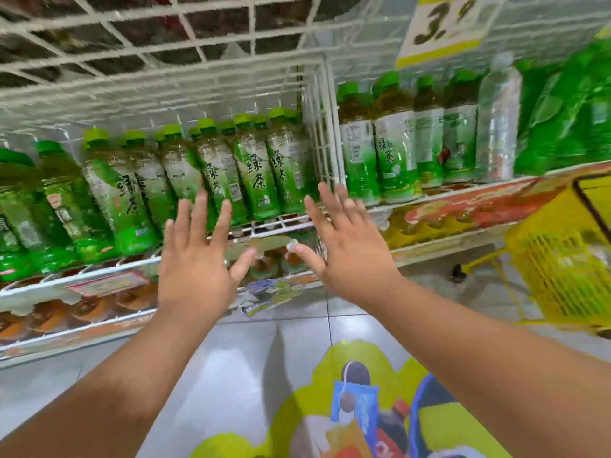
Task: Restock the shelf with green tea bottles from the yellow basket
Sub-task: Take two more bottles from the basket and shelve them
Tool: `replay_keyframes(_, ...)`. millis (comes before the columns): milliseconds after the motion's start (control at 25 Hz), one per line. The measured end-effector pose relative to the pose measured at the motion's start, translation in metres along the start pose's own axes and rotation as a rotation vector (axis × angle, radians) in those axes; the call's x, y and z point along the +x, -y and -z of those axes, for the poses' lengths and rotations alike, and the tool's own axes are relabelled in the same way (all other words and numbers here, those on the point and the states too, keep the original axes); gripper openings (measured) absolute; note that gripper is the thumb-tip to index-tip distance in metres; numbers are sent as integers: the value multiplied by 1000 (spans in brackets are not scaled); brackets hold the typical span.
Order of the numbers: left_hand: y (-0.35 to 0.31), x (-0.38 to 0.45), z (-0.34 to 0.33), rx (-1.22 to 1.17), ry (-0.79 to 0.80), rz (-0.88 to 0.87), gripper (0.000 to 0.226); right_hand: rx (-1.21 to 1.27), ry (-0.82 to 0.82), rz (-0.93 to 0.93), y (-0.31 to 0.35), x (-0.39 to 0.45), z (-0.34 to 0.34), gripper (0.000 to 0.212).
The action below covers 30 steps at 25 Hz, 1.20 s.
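Green tea bottles (254, 166) with green caps stand in rows on a white wire shelf (277, 224). More green tea bottles (393, 143) fill the section to the right of a wire divider. My left hand (195, 259) and my right hand (347, 239) are both raised in front of the shelf's front edge, fingers spread and straight, holding nothing. Neither hand touches a bottle. The yellow basket (562, 272) sits at the right, low beside the shelf; its contents are not visible.
A wire rack (148, 44) runs overhead. A yellow price sign (446, 24) hangs at the top right. Lower shelves hold orange and brown drinks (49, 317). Grey floor tiles (231, 358) lie below, with a colourful floor sticker (357, 408) near my feet.
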State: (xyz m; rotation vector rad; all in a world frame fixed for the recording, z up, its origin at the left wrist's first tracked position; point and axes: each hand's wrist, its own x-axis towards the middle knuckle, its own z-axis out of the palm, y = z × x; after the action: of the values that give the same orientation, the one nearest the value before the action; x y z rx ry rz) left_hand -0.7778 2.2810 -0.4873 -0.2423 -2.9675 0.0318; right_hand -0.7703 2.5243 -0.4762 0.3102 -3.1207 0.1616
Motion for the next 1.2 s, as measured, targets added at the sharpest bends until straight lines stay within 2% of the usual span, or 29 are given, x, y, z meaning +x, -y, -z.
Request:
replay_keyframes(240, -109, -11, 21, 2, 5, -148, 83, 12, -59, -68, -82, -67, 30, 77)
replay_keyframes(560, -282, -17, 37, -33, -8, -319, 83, 10, -104, -246, -229, -170, 48, 77)
replay_keyframes(880, -463, -1, 63, -119, -18, -386, 86, 15, -76, -430, -389, -276, 78, 77)
replay_keyframes(1200, -560, 34, 31, -125, 62, -490, 87, 11, 12, -474, -490, -271, 52, 77)
